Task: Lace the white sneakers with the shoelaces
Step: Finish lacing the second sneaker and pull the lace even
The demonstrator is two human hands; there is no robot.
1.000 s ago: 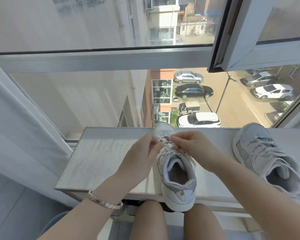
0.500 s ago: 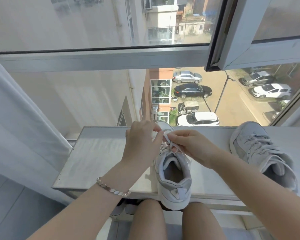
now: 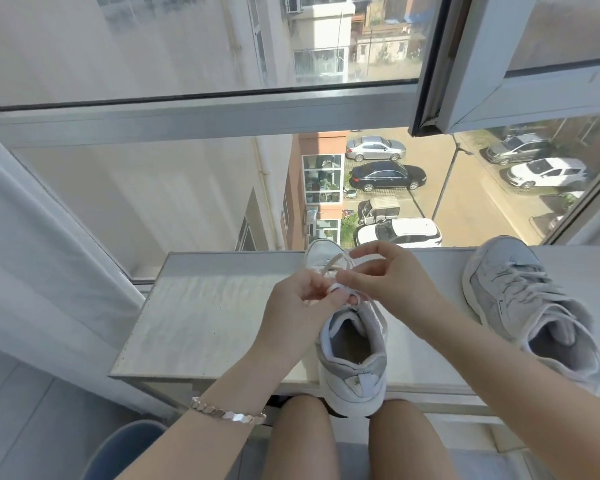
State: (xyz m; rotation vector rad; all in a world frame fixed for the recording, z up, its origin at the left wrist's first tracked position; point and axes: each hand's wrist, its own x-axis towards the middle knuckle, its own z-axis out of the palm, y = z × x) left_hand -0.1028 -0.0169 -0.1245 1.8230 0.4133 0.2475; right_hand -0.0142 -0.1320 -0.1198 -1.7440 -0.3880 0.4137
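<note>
A white sneaker with grey trim (image 3: 352,358) stands on the windowsill (image 3: 205,317), heel toward me and hanging over the front edge. Both hands meet above its tongue. My left hand (image 3: 298,306) pinches a loop of the white shoelace (image 3: 336,268). My right hand (image 3: 388,278) pinches the lace just beside it, with the index finger raised. A lace end trails down the shoe's right side. The eyelets are hidden under my fingers. A second sneaker (image 3: 527,306), laced, lies on the sill to the right.
The sill ends at the window glass (image 3: 187,188) behind the shoes, with a street and parked cars far below. An open window sash (image 3: 520,64) hangs above right. A white curtain (image 3: 32,254) falls at the left. My knees sit under the sill.
My left hand has come back down from the shoe's toe to the tongue. The right hand has lifted its index finger, and a loop of lace now shows between the hands.
</note>
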